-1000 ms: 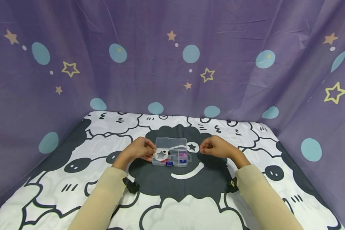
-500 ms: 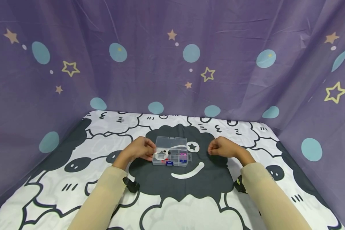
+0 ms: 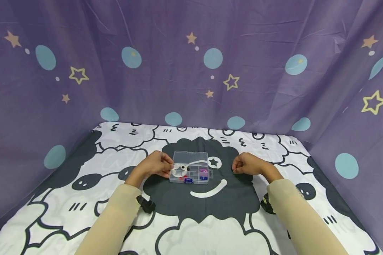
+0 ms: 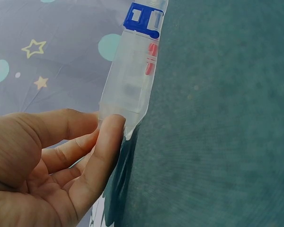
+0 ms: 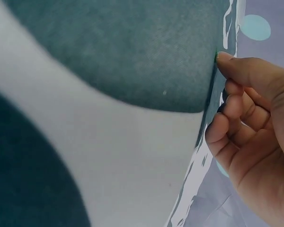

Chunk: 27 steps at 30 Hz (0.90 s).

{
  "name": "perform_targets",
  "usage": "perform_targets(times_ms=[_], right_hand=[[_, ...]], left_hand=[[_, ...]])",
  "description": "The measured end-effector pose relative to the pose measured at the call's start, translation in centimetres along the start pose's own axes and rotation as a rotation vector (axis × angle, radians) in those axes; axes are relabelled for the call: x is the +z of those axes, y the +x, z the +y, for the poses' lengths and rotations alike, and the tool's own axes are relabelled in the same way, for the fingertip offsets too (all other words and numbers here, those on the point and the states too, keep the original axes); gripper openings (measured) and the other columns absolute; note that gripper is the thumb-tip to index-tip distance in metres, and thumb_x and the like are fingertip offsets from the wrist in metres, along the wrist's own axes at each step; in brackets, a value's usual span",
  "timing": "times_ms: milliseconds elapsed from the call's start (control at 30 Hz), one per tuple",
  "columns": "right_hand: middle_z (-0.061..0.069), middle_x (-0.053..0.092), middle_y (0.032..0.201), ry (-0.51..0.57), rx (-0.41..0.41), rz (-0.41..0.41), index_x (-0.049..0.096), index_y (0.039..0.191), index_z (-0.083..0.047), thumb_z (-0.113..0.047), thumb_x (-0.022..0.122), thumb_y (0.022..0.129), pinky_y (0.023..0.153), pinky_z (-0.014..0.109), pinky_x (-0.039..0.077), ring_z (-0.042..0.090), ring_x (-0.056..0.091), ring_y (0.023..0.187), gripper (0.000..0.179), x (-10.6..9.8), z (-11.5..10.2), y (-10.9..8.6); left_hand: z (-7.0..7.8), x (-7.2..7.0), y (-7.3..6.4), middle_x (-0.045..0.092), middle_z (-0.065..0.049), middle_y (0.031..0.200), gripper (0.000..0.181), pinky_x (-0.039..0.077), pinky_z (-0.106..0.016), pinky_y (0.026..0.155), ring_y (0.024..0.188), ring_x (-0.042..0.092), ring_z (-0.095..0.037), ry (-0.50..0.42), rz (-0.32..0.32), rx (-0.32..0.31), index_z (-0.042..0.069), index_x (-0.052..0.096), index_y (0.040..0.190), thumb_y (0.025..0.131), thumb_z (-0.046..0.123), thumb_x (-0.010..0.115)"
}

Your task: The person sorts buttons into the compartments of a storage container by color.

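Observation:
A clear plastic compartment box (image 3: 194,177) lies on the cloth in the head view, its lid (image 3: 190,158) raised at the back. My left hand (image 3: 156,164) grips the box's left end; in the left wrist view thumb and fingers pinch its corner. Small red pieces (image 4: 151,59) show through the wall near the blue latch (image 4: 143,20). Pink rings (image 3: 204,171) and blue pieces (image 3: 203,178) sit in right-hand compartments. Right of the box, my right hand (image 3: 249,163) is low over the cloth. Its fingertips pinch a tiny green piece (image 5: 217,55), mostly hidden.
The cloth (image 3: 223,205) is printed with black and white sheep and covers the whole surface. A purple curtain (image 3: 166,81) with stars and dots stands behind and at both sides. A clear tab (image 3: 211,174) sticks out at the box's right end.
My right hand has moved right, away from the box, and dropped slightly; green now shows at its fingertips. My left hand and the box stay where they were.

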State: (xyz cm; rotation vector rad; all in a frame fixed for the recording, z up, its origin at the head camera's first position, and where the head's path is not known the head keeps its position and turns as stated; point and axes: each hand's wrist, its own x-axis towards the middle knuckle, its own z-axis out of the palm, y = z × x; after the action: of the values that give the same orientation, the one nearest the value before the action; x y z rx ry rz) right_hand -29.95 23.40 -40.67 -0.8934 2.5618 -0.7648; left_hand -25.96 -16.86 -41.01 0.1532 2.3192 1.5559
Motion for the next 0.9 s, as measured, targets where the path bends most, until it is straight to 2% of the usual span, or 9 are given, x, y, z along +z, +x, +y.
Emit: perform_targets(times_ms=[500,900], right_hand=[[-0.007,0.067,0.073,-0.052,-0.023,-0.033,0.072,0.086,-0.008,-0.003,0.073,0.092,0.058,0.022,0.047,0.006,0.055,0.063,0.008,0.08,-0.03,0.02],[-0.008,0.062,0.074,-0.15,-0.031,-0.068,0.07,0.086,-0.008,-0.001,0.065,0.093,0.063,0.023,0.047,0.006,0.053,0.066,0.011,0.2,-0.66,0.07]], left_hand=[[0.13,-0.08,-0.08,0.066,-0.02,0.095,0.021,0.066,-0.037,0.066,0.068,0.07,-0.02,-0.001,-0.008,-0.008,-0.011,0.065,0.113,0.095,-0.002,0.068],[0.17,-0.02,-0.16,0.066,-0.021,0.095,0.022,0.066,-0.038,0.066,0.068,0.069,-0.02,0.0,-0.008,0.003,-0.012,0.064,0.114,0.095,-0.002,0.068]])
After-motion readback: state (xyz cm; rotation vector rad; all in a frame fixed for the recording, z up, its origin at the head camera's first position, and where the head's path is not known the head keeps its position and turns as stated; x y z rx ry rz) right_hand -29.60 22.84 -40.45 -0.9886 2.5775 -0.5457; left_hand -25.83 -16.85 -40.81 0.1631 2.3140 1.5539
